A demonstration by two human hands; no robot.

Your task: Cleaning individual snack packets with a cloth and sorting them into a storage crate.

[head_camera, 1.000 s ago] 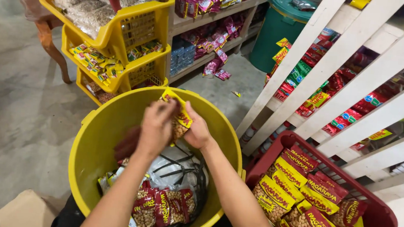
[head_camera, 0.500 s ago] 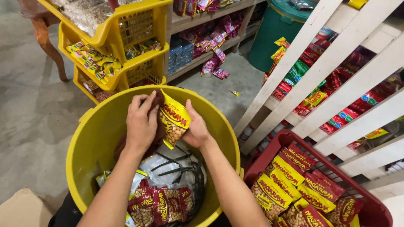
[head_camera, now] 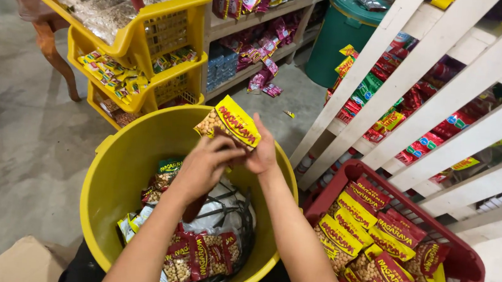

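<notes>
Raised since 0.5 s ago: yellow-and-red peanut packet, tilted, between both hands.

Concrete floor — carries yellow tub, red basket, green bin; few packets, perhaps fallen.

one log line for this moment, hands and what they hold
left hand: on snack packet | right hand: on same packet | place: above yellow tub | beside: red basket of packets
</notes>
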